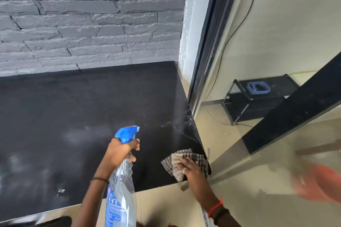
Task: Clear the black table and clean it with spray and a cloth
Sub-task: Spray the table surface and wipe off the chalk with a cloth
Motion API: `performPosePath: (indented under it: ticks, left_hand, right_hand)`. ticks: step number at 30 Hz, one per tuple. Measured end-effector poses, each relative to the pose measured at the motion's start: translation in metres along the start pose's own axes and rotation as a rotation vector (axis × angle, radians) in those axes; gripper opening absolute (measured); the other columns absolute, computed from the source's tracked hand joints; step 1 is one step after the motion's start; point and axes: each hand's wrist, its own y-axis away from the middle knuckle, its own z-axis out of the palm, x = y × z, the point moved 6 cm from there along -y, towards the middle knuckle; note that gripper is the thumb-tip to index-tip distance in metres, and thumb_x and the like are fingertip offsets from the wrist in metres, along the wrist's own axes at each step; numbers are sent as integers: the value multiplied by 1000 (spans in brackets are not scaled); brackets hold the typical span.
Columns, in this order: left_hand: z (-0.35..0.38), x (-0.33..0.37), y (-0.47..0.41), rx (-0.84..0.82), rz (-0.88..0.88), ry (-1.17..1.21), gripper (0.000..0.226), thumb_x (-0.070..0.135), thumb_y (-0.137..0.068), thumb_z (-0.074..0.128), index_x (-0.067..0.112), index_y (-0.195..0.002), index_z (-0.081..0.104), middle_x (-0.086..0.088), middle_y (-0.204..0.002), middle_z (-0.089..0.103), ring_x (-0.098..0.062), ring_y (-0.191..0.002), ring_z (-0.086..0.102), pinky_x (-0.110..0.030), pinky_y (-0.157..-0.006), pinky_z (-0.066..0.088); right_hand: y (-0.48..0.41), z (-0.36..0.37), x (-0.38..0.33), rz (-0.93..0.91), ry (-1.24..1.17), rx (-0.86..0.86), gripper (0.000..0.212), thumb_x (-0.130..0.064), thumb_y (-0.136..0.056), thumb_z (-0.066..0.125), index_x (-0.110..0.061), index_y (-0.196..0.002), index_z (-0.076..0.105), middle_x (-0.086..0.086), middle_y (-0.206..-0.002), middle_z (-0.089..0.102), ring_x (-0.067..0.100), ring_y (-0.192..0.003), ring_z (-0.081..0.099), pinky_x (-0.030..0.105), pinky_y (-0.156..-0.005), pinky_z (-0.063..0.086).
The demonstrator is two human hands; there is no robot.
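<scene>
The black table (73, 108) fills the left and middle of the head view, bare apart from spray droplets (182, 125) near its right edge and hazy smears at the left. My left hand (120, 151) grips the neck of a clear spray bottle (120, 195) with a blue trigger head, nozzle pointing right toward the droplets. My right hand (190, 168) presses flat on a checked brown cloth (186, 156) at the table's front right corner.
A grey stone wall (83, 20) backs the table. A glass partition (258, 61) with a black frame stands right against the table's right edge. Behind the glass are a black shelf (258, 105) holding a blue tub, and a blurred red object (317, 184). Beige floor lies below.
</scene>
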Motion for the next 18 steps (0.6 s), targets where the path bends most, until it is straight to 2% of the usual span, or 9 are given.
performPosePath:
  ticks: [2, 4, 8, 9, 10, 13, 14, 16, 18]
  left_hand:
    - [-10, 4, -6, 26, 15, 15, 10, 6, -83, 65, 2, -74, 63, -8, -66, 65, -28, -42, 53, -30, -49, 45]
    - [-19, 6, -12, 42, 25, 22, 10, 6, -85, 64, 2, -76, 62, -9, -67, 64, -28, -41, 52, -29, -49, 44]
    - [-36, 10, -23, 74, 38, 22, 8, 5, -85, 63, 1, -78, 61, -11, -69, 64, -26, -38, 51, -27, -45, 44]
    - [-40, 12, -27, 80, 40, 23, 8, 5, -85, 63, 1, -78, 61, -10, -69, 64, -25, -38, 51, -27, -44, 44]
    - [-44, 13, -30, 89, 37, 31, 7, 5, -84, 64, 0, -79, 61, -10, -69, 64, -24, -37, 51, -26, -43, 44]
    - [-56, 19, -43, 108, 42, 60, 8, 5, -85, 64, 0, -80, 62, -11, -70, 63, -22, -36, 51, -27, -48, 46]
    - [-61, 22, -50, 114, 44, 72, 9, 6, -85, 64, 2, -78, 62, -12, -70, 63, -22, -36, 50, -29, -51, 46]
    - [-71, 27, -59, 130, 51, 83, 12, 5, -85, 64, 5, -74, 61, -13, -71, 63, -21, -35, 50, -30, -54, 46]
    - [-81, 33, -67, 141, 62, 78, 13, 4, -85, 62, 5, -72, 60, -11, -70, 61, -18, -33, 49, -26, -49, 46]
  right_hand:
    - [-14, -17, 35, 129, -19, 52, 56, -7, -56, 79, -13, -110, 67, 7, -121, 63, 28, -116, 54, 3, -108, 4]
    - [-43, -41, 51, 181, -19, 101, 39, 1, -71, 60, -5, -108, 68, 10, -124, 59, 35, -111, 59, 3, -107, 7]
    - [-123, -63, 48, 203, 26, 145, 46, -11, -83, 35, -5, -118, 64, 11, -133, 54, 27, -126, 47, 25, -113, 23]
    - [-139, -62, 37, 191, 13, 144, 45, -12, -85, 34, -7, -119, 64, 8, -135, 54, 26, -127, 46, 32, -113, 27]
    - [-149, -60, 22, 169, -34, 145, 42, -7, -87, 36, -6, -119, 63, 5, -134, 54, 22, -127, 46, 32, -113, 29]
    - [-141, -47, -16, 81, -151, 167, 37, 12, -88, 40, 2, -117, 60, -1, -119, 56, -9, -110, 49, 0, -98, 25]
    - [-134, -41, -14, 94, -113, 176, 36, 9, -86, 40, 2, -113, 63, 2, -116, 60, -7, -105, 48, -2, -98, 22]
    - [-114, -25, -1, 58, -53, 73, 38, -6, -79, 41, -5, -104, 69, 10, -114, 66, 11, -109, 44, 5, -106, 12]
    - [-103, -23, 28, 63, -20, 41, 39, -11, -80, 42, -11, -108, 69, 8, -118, 65, 16, -116, 43, 11, -107, 11]
